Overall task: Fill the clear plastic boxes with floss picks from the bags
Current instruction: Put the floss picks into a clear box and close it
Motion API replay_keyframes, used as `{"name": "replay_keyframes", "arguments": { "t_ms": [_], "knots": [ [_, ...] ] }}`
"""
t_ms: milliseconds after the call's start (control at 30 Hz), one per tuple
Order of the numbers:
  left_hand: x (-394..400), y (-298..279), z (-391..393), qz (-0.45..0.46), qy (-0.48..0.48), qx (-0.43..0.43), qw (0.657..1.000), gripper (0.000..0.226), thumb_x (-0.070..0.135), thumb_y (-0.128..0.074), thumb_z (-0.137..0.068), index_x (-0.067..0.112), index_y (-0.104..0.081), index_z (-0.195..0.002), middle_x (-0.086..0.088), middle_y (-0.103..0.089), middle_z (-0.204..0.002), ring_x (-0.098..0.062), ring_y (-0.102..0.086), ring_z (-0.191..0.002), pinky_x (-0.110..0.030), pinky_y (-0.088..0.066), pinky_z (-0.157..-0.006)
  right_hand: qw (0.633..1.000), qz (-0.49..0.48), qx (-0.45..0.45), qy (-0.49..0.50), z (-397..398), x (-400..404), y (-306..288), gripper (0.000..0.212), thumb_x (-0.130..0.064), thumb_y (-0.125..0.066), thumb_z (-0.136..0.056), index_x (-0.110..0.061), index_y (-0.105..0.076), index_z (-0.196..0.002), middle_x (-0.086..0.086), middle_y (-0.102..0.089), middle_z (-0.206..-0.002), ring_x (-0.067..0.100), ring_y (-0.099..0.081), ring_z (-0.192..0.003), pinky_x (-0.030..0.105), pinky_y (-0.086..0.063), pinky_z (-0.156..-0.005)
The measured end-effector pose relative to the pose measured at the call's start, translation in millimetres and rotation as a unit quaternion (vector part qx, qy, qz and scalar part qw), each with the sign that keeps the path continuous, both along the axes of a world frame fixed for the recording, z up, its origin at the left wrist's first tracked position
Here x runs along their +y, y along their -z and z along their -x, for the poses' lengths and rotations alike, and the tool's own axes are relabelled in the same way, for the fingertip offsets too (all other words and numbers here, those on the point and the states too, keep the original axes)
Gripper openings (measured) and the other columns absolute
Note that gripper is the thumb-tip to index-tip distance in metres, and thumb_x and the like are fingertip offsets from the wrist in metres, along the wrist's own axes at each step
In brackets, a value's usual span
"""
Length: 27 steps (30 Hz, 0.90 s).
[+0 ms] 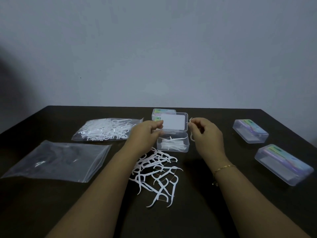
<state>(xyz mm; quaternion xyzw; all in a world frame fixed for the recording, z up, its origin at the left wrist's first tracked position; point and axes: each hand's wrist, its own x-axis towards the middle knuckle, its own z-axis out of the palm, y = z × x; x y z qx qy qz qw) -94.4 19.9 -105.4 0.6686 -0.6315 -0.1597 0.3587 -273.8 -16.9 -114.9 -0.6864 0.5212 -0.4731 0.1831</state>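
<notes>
Dark brown wooden table [197,212]. On it, L to R: flat empty clear plastic bag [56,160]; clear bag w/ white floss picks [104,128]; loose pile of white floss picks [156,174]; open clear plastic box [172,143], picks inside; 2 closed clear boxes w/ pastel labels [250,131] [283,164]

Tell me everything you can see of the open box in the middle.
The open box is clear plastic, rectangular with rounded corners, lying flat on the dark table. Its hinged lid stands tilted up behind, a white card showing through it. A shallow layer of white floss picks lies inside. The left hand is at its left edge; contact is unclear.
</notes>
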Motion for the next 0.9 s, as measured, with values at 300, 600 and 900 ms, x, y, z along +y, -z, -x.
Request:
{"name": "replay_keyframes", "arguments": {
  "t_ms": [300, 600, 900],
  "knots": [
    [12, -2, -27, -0.111, -0.026, -0.109, 0.987, 0.033, 0.013, -0.048, -0.096, 0.024, -0.064, -0.123, 0.004, -0.063, -0.126, -0.014, -0.056, -0.116, -0.032, -0.042, -0.102, 0.988, -0.025, 0.135, -0.072, -10, 2, 7, 0.033, -0.025, -0.056, -0.093, -0.022, -0.061, -0.125, 0.004, -0.063, -0.118, 0.016, -0.057, -0.102, 0.033, -0.051, -0.093],
    [12, -3, -34, -0.169, -0.022, -0.203, 0.964, 0.050, 0.000, -0.046, -0.091, 0.035, -0.062, -0.124, 0.003, -0.058, -0.134, -0.021, -0.054, -0.119, -0.037, -0.044, -0.102, 0.981, -0.007, 0.183, -0.070, -4, 11, -5, 0.024, -0.023, -0.056, -0.091, -0.021, -0.071, -0.109, -0.003, -0.068, -0.099, 0.016, -0.055, -0.092, 0.042, -0.052, -0.085],
    [16, -6, -28, -0.196, 0.047, -0.218, 0.955, 0.057, 0.000, -0.050, -0.088, 0.038, -0.055, -0.130, 0.000, -0.052, -0.139, -0.020, -0.053, -0.118, -0.035, -0.044, -0.102, 0.898, -0.091, 0.372, -0.218, -15, 40, -11, 0.049, -0.045, -0.059, -0.085, -0.027, -0.054, -0.131, -0.010, -0.060, -0.095, 0.011, -0.053, -0.095, 0.028, -0.046, -0.085]
  ]
}}
